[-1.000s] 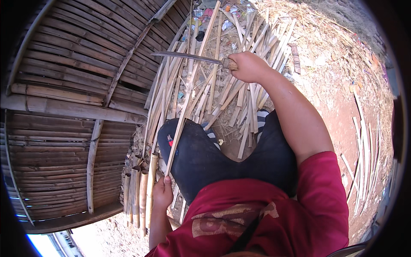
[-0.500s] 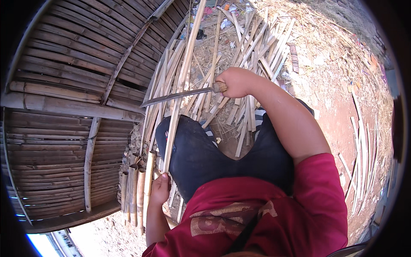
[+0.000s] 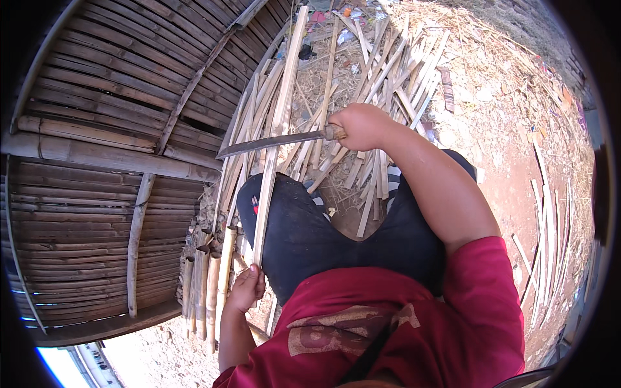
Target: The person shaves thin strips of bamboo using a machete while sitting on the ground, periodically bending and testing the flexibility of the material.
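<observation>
Left hand (image 3: 246,289) grips a bamboo strip (image 3: 264,210) stretching ahead beneath the machete (image 3: 291,139) clenched in the right hand (image 3: 360,126).

Dull metal blade (image 3: 278,140), rough wooden handle (image 3: 334,132), smooth bamboo strip (image 3: 264,207)

left hand (image 3: 246,288): one | right hand (image 3: 358,127): one | machete (image 3: 272,143): one | held bamboo strip (image 3: 264,223): one | bamboo tubes (image 3: 213,291): at least four | striped shoes (image 3: 394,173): two | loose strips (image 3: 367,210): many, overlapping, uncountable
</observation>
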### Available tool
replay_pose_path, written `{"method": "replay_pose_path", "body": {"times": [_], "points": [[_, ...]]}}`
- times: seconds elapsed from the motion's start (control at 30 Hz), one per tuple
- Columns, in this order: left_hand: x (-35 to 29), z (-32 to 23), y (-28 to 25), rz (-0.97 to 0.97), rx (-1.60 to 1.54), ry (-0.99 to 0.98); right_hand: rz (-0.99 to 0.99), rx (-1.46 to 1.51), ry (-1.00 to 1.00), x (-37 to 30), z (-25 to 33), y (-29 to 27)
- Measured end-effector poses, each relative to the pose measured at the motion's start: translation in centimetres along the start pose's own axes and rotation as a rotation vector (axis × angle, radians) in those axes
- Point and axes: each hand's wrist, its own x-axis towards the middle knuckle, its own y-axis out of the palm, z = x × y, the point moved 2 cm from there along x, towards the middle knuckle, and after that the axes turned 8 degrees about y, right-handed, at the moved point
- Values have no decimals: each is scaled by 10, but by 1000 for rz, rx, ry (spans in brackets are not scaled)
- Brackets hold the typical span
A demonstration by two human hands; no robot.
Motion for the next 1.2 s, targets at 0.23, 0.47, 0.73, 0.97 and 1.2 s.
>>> {"method": "replay_pose_path", "body": {"times": [0.23,0.47,0.73,0.97,1.2], "points": [[-9,-11,30,-527,811,506,-18,-122,-18,-10,6,-9],[-2,-12,40,-519,1028,494,51,-200,-252,-23,49,-2],[16,-10,32,-512,1114,574,-11,-71,39,6,-14,-10],[9,-8,34,-493,1130,540,7,-284,-255,-25,45,0],[7,-9,19,-511,1254,493,-280,84,326,24,-89,-31]]}}
